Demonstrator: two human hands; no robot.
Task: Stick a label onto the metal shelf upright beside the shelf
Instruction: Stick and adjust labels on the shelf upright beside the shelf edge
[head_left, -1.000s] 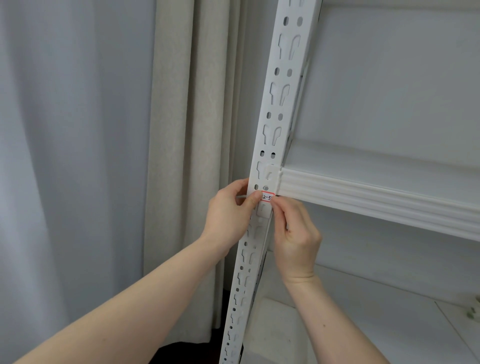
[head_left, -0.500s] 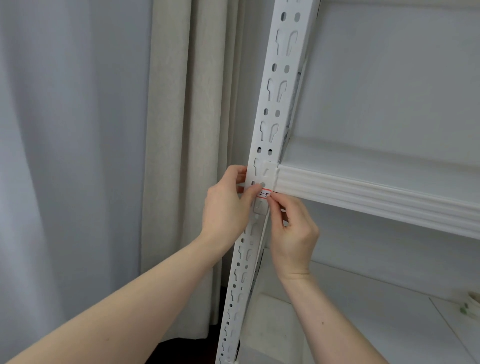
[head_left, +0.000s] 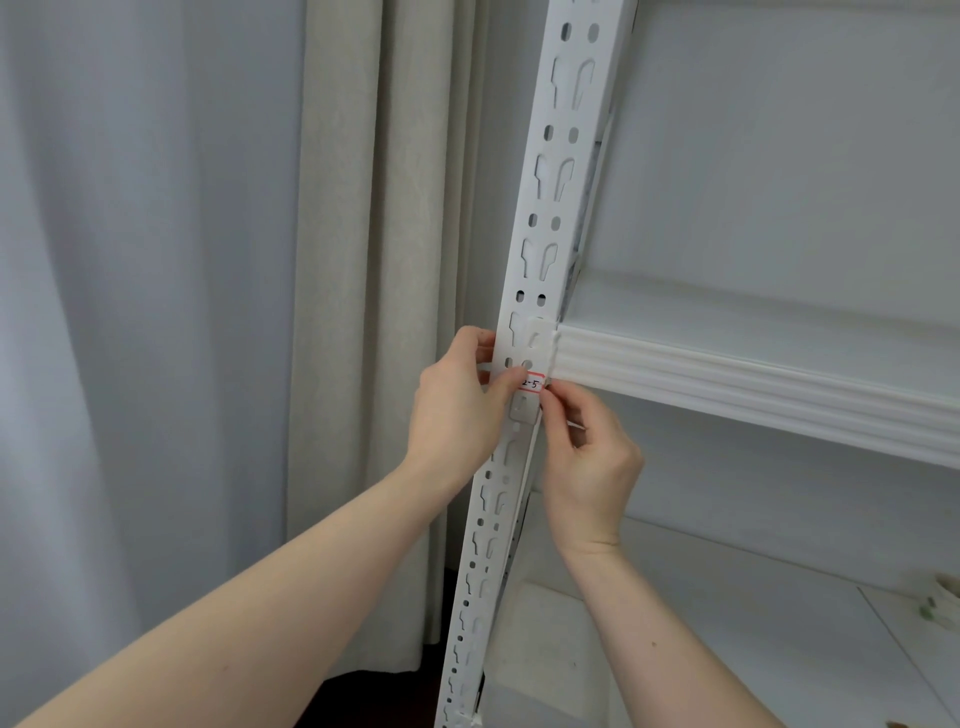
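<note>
Red-bordered label (head_left: 533, 383) on white slotted upright (head_left: 553, 208); left hand (head_left: 460, 410) thumb covers its left end, right hand (head_left: 587, 457) fingertips pinch its right edge. Writing partly hidden.

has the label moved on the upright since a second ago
No. The label sits just under the pair of round holes on the upright, level with the shelf's front edge, as before; only the camera shifted.

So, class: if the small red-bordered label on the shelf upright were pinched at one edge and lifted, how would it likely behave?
The label looks paper-thin, so probably floppy and very light. It lies flat against the upright under the left hand's thumb, so likely clings. The right hand pinches its edge; it could crease.
</note>
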